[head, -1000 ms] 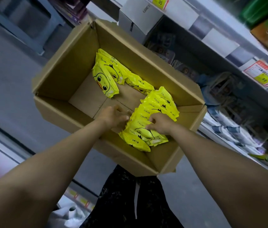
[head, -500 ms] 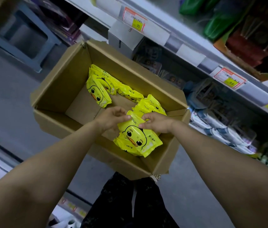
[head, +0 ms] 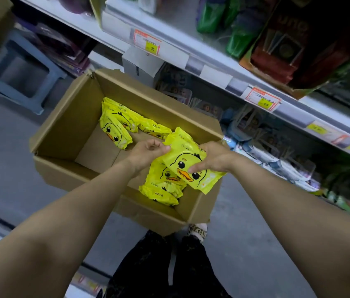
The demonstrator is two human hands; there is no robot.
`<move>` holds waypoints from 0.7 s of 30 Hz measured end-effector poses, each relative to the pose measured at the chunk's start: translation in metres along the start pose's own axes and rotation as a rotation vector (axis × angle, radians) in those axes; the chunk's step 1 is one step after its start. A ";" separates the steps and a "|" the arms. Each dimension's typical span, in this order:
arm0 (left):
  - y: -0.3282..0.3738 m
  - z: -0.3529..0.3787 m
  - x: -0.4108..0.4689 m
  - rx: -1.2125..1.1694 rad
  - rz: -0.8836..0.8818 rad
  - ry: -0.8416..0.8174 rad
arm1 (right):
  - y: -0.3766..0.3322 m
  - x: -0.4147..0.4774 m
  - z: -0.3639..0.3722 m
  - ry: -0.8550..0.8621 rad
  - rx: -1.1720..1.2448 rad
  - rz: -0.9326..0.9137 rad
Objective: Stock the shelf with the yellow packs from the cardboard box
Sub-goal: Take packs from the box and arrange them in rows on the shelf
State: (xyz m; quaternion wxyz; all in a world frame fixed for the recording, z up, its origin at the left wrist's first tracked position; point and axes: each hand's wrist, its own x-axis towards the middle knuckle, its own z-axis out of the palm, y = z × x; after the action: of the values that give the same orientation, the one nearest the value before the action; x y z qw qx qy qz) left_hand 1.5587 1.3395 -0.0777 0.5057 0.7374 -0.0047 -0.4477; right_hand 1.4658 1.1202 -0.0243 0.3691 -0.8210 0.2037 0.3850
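Head view: two bare forearms are seen reaching forward over dark trousers (head: 159, 265) and a patterned shoe (head: 197, 230), down into an open cardboard box (head: 66, 125) that stands on the grey floor (head: 8, 168) beside the shelf (head: 212, 67). A yellow pack (head: 180, 155) printed with a cartoon duck face is held tilted, just above the box's near right corner. It is clasped by the right grip (head: 214, 158), the thumb being pressed on the printed face near the beak and the fingers curled behind the right edge. Its upper left edge is pinched by the left grip (head: 148, 151), whose fingers are curled. Directly under the held pack a stack of yellow packs (head: 165, 186) is lain against the near wall, and the letters "CKOK" can be read on them; the smaller characters are not legible. At the far left end of the box a second cluster of packs (head: 116, 130) is leaned against the wall, well apart from both grips, with bare cardboard between. Beyond the box, a price tag (head: 148, 43) marked "35" is fixed to the shelf edge, and a second tag (head: 263, 100) carries two nines on yellow. Above, green packets (head: 212, 16) and a dark red carton (head: 287, 39) lettered "uno" are shelved. A blue stool (head: 19, 76) is seen at far left.
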 end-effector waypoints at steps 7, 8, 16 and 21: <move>-0.017 0.012 0.011 0.136 0.019 -0.040 | 0.042 -0.026 -0.030 0.120 0.236 0.099; -0.020 0.015 0.012 0.207 0.013 -0.053 | 0.048 -0.028 -0.032 0.097 0.298 0.108; -0.042 0.032 0.034 0.519 0.003 -0.101 | 0.064 -0.022 -0.021 0.023 0.461 0.164; -0.050 0.033 0.047 0.570 -0.023 -0.105 | 0.061 -0.010 -0.017 0.029 0.460 0.152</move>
State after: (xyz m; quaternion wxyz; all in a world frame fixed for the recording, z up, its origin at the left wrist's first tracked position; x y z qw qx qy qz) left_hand 1.5424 1.3176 -0.1494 0.2720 0.8256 -0.1484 -0.4716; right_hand 1.4296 1.0683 -0.0367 0.5134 -0.7032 0.3525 0.3430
